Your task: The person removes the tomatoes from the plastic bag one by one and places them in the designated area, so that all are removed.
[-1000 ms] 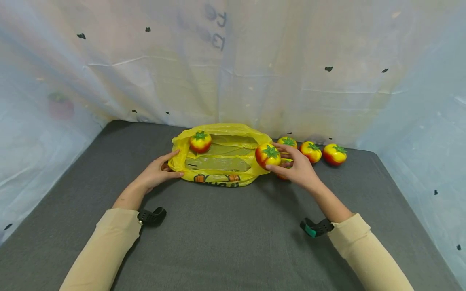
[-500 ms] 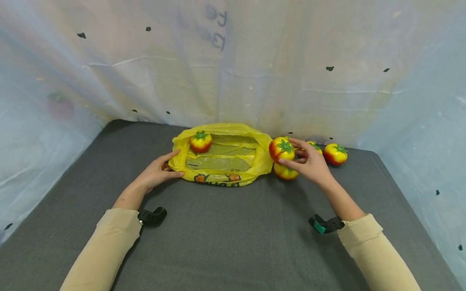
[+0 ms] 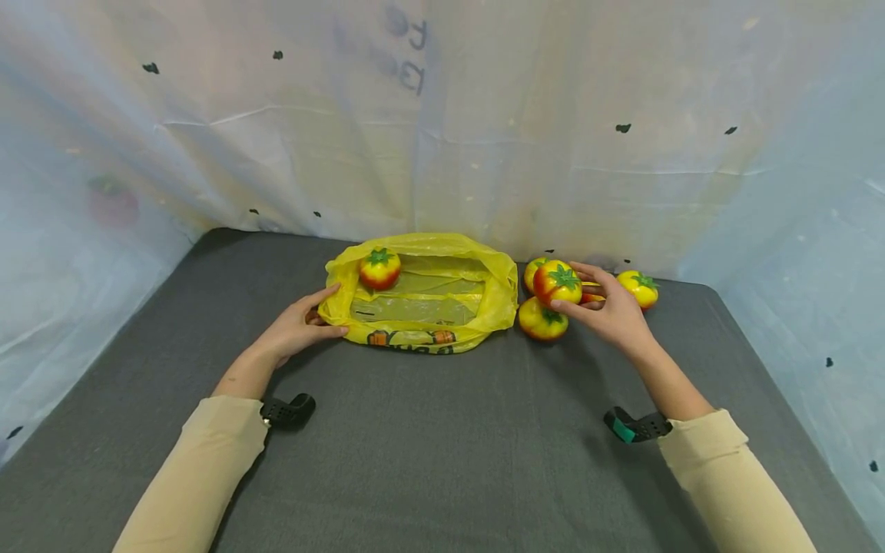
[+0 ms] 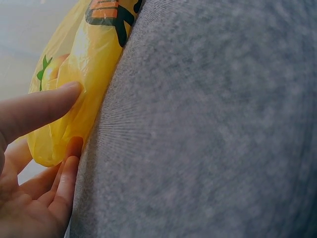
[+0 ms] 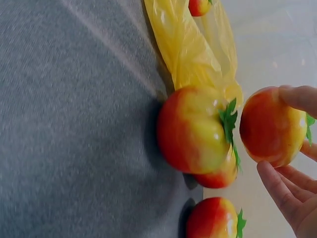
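Right grip (image 3: 614, 311) pinches one fruit (image 3: 556, 284), raised just right of bag (image 3: 415, 336); left grip (image 3: 292, 332) pinches bag's left end. Second fruit (image 3: 379, 270) inside bag; four more fruits (image 3: 543, 321) on surface (image 3: 442, 430), right of bag.

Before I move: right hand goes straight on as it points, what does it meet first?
Probably the partly hidden fruit just past the held fruit, beside the yellow bag. The right hand looks raised and might pass over it; depth is unclear.
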Action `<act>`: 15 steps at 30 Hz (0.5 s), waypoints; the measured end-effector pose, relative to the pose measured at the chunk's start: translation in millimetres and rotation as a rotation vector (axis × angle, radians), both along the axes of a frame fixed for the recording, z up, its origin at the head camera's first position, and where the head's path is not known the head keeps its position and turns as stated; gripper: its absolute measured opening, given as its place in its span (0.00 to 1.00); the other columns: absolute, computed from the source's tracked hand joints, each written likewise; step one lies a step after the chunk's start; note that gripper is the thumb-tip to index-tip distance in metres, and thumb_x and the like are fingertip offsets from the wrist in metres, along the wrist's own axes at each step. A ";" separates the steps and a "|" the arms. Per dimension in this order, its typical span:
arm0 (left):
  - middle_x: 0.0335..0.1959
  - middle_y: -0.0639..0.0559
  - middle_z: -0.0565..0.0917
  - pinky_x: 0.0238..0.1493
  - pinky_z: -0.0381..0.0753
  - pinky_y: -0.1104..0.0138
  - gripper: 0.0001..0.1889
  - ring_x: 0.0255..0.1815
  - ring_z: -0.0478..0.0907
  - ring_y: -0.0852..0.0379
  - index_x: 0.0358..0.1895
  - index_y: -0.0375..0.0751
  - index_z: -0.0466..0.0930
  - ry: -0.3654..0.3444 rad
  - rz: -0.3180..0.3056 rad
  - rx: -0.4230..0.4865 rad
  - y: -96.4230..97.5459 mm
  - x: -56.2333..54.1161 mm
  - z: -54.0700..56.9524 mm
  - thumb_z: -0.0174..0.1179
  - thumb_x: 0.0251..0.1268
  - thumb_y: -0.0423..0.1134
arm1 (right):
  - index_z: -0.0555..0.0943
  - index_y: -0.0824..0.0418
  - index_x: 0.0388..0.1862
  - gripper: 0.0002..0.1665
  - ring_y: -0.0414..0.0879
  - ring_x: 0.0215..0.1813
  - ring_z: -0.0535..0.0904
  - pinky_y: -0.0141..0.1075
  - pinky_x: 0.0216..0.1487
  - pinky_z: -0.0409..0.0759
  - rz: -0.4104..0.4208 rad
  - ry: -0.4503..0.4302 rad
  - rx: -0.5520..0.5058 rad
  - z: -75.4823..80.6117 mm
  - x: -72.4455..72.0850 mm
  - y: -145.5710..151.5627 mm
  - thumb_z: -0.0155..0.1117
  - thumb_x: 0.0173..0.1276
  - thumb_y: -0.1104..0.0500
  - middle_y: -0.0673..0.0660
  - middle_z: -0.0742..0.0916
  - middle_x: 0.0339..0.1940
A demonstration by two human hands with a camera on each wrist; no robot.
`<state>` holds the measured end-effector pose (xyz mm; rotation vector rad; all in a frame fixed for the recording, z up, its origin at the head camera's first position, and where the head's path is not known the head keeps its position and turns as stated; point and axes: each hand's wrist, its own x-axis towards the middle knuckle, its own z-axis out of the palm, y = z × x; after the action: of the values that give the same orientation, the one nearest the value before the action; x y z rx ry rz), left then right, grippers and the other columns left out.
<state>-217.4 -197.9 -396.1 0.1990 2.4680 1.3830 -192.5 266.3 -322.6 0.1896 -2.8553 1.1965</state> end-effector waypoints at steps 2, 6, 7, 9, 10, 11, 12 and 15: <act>0.77 0.34 0.44 0.69 0.56 0.42 0.47 0.75 0.47 0.34 0.78 0.53 0.44 -0.004 0.000 0.002 0.0 0.0 -0.5 0.66 0.61 0.46 | 0.62 0.55 0.74 0.47 0.64 0.68 0.68 0.56 0.60 0.73 -0.006 -0.003 0.008 0.1 0.7 2.9 0.68 0.61 0.41 0.64 0.69 0.70; 0.77 0.34 0.43 0.69 0.56 0.42 0.47 0.75 0.47 0.34 0.78 0.53 0.43 -0.007 -0.004 0.012 0.7 0.0 -0.3 0.66 0.61 0.46 | 0.61 0.55 0.75 0.47 0.65 0.68 0.67 0.57 0.61 0.72 -0.017 0.000 0.030 1.5 3.2 9.2 0.67 0.62 0.41 0.65 0.68 0.71; 0.77 0.34 0.43 0.69 0.56 0.42 0.47 0.75 0.47 0.34 0.78 0.53 0.43 -0.008 -0.004 0.012 0.7 0.0 -0.1 0.66 0.61 0.46 | 0.60 0.56 0.75 0.47 0.65 0.67 0.67 0.57 0.61 0.72 -0.020 0.001 0.036 1.5 3.8 10.8 0.67 0.62 0.41 0.66 0.68 0.71; 0.77 0.34 0.44 0.69 0.56 0.42 0.47 0.75 0.47 0.34 0.78 0.53 0.44 -0.007 -0.004 0.013 0.6 -0.4 -0.1 0.66 0.61 0.46 | 0.60 0.56 0.75 0.47 0.65 0.67 0.68 0.58 0.60 0.72 -0.025 0.005 0.045 1.5 4.6 13.9 0.66 0.62 0.41 0.66 0.68 0.71; 0.77 0.34 0.44 0.69 0.57 0.42 0.47 0.75 0.48 0.34 0.78 0.53 0.44 -0.006 -0.004 0.010 0.4 -0.6 -0.1 0.66 0.61 0.46 | 0.60 0.56 0.75 0.47 0.65 0.67 0.68 0.58 0.60 0.73 -0.026 0.008 0.049 1.1 4.6 15.5 0.66 0.62 0.42 0.67 0.68 0.70; 0.77 0.34 0.44 0.69 0.57 0.42 0.47 0.75 0.48 0.34 0.78 0.53 0.44 -0.006 -0.004 0.009 0.1 -0.7 -0.2 0.66 0.61 0.46 | 0.61 0.57 0.74 0.46 0.66 0.67 0.68 0.58 0.59 0.73 -0.030 0.013 0.058 0.6 4.6 16.9 0.66 0.62 0.42 0.66 0.68 0.70; 0.77 0.34 0.44 0.69 0.57 0.42 0.47 0.75 0.48 0.34 0.78 0.53 0.44 -0.005 -0.004 0.009 -0.2 -0.9 -0.4 0.66 0.61 0.46 | 0.61 0.57 0.74 0.46 0.66 0.66 0.69 0.57 0.59 0.73 -0.033 0.016 0.064 0.0 4.5 18.5 0.67 0.62 0.42 0.66 0.69 0.70; 0.77 0.34 0.44 0.69 0.57 0.42 0.47 0.75 0.49 0.34 0.78 0.53 0.44 -0.007 -0.003 0.007 -0.9 -0.7 -0.5 0.66 0.61 0.46 | 0.62 0.57 0.74 0.46 0.66 0.66 0.69 0.58 0.59 0.73 -0.035 0.027 0.081 -1.2 4.6 22.6 0.67 0.62 0.42 0.67 0.69 0.70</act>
<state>-218.1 -198.8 -396.5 0.1995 2.4571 1.3884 -188.0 288.9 -323.8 0.1574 -2.8732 1.0642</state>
